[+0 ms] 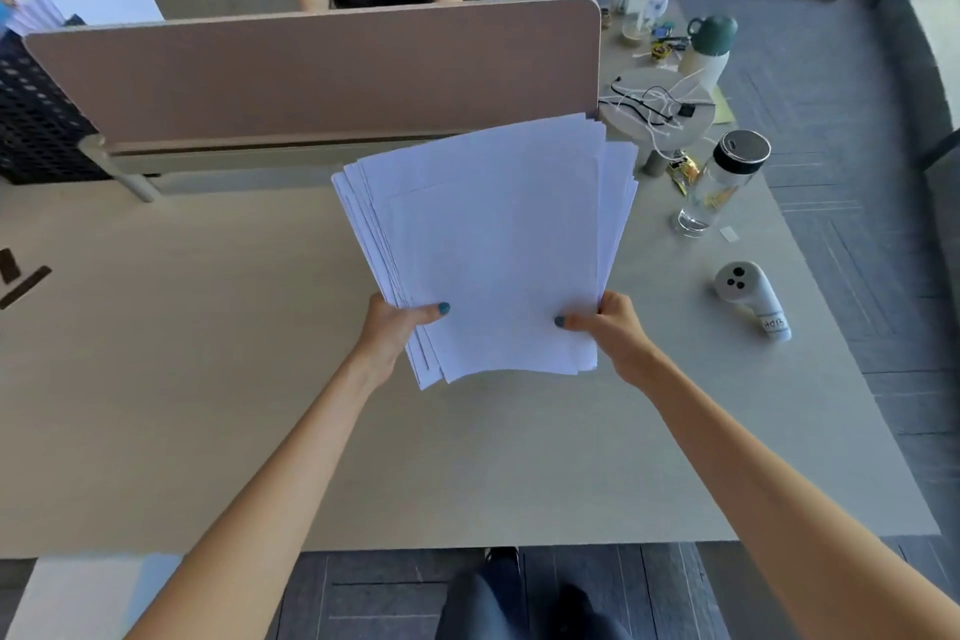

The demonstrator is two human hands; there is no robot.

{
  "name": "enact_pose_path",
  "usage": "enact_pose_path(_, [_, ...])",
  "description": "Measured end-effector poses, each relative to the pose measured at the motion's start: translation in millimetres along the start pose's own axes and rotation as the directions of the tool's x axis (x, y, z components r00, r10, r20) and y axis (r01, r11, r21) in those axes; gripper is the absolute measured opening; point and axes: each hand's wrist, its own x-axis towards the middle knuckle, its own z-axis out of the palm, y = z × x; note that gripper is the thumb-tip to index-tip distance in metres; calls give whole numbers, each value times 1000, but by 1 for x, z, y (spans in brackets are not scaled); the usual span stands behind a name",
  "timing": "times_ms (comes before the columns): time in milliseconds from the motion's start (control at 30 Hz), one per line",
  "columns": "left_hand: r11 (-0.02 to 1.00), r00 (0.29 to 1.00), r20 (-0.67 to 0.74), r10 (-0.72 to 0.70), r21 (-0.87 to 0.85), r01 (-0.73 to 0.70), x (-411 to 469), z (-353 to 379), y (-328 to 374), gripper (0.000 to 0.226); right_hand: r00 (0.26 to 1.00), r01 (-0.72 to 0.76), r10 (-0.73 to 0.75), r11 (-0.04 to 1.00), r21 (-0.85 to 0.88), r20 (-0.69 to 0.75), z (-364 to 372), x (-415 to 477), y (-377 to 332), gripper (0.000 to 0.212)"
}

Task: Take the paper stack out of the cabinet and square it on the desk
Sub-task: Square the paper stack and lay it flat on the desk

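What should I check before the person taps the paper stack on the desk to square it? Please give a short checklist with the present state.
1. Both hands grip the paper stack: ok, left hand and right hand pinch its near corners.
2. Sheets aligned: not ok, the edges are fanned out.
3. Desk free below the stack: ok.
4. Glass bottle and white device clear of the stack: ok, both lie to its right.
5. Stack out of the cabinet: ok, it is over the desk.
6. No sheet slipping underneath: cannot tell.
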Motion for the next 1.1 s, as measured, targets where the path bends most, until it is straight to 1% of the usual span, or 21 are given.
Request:
enact_pose_path(67, [999, 999, -19, 29, 27, -28, 3, 2, -7, 38, 999, 1, -1, 1000, 17, -39, 3, 4, 5, 52])
enact_pose_path(133, [999, 999, -30, 39, 23, -38, 4, 5, -16, 37, 998, 11, -8, 999, 41, -56, 7, 6, 9, 41])
enact_pose_path(200, [998, 998, -30, 54, 15, -54, 4, 8, -23, 39, 996, 22, -16, 997, 68, -86, 11, 3, 10, 29])
enact_pose_path(267, [997, 997, -19, 76, 12, -76, 3, 9, -27, 43, 994, 46, -37, 995, 86, -103, 11, 0, 9, 24])
enact_pose_path(333, [996, 996, 1, 91, 21, -91, 3, 5, -32, 46, 994, 81, -75, 993, 81, -83, 10, -2, 9, 13])
enact_pose_path(400, [996, 997, 16, 79, 39, -79, 2, 0, -33, 47, 993, 121, -120, 990, 76, -22, 5, -3, 8, 21])
enact_pose_path(467, [992, 993, 75, 93, 80, -99, -2, -6, -28, 44, 986, 155, -157, 987, 48, 50, 2, -5, 3, 28])
enact_pose_path(533, [980, 977, 171, 129, 129, -152, -11, -11, -12, 31, 980, 165, -169, 985, 45, 106, -2, -10, -4, 32])
enact_pose_path(567, [971, 963, 231, 137, 161, -177, -14, -15, -3, 23, 980, 153, -160, 986, 62, 119, -5, -14, -10, 29])
enact_pose_path(600, [962, 942, 297, 152, 175, -211, -18, -17, 6, 26, 981, 129, -138, 989, 77, 139, -7, -17, -16, 24])
enact_pose_path(633, [954, 921, 354, 164, 181, -239, -18, -21, 13, 40, 974, 119, -130, 991, 66, 183, -10, -20, -22, 19])
enact_pose_path(667, [947, 907, 390, 160, 197, -252, -16, -23, 19, 46, 964, 126, -129, 992, 28, 234, -13, -19, -27, 19])
enact_pose_path(700, [944, 907, 392, 151, 215, -250, -13, -26, 23, 39, 947, 170, -154, 985, -33, 281, -15, -19, -33, 22])
enact_pose_path(733, [942, 914, 375, 153, 223, -249, -10, -27, 29, 33, 943, 198, -169, 977, -75, 286, -17, -16, -36, 25])
enact_pose_path(867, [939, 906, 374, 198, 193, -285, -3, -20, 43, 51, 931, 261, -241, 965, -37, 273, -10, -9, -48, 41])
enact_pose_path(933, [943, 914, 355, 194, 189, -274, 1, -12, 45, 46, 921, 300, -287, 954, -10, 263, -4, -8, -50, 44])
enact_pose_path(1033, [938, 919, 294, 262, 148, -314, 5, 1, 47, 38, 929, 338, -338, 941, 28, 153, 7, -5, -52, 30])
enact_pose_path(1100, [937, 919, 238, 315, 75, -341, 6, 5, 49, 38, 937, 340, -344, 938, 64, 66, 12, -5, -53, 25])
